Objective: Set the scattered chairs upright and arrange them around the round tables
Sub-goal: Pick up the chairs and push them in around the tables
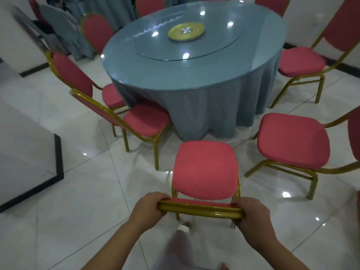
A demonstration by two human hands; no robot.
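A red-cushioned chair (205,170) with a gold metal frame stands upright in front of me, its seat facing the round table (194,61) draped in blue-grey cloth. My left hand (148,208) grips the left end of the chair's top back rail. At the rail's right end my right hand (253,217) grips it too. Several more red chairs stand upright round the table: one (146,121) to the left, one (292,141) to the right, another (300,61) at the far right.
A glass turntable with a yellow-green disc (186,32) sits on the table top. A white block with a black base (29,152) stands at the left. Covered chairs or cloths (58,32) are piled at the back left. The floor is glossy white tile (87,221).
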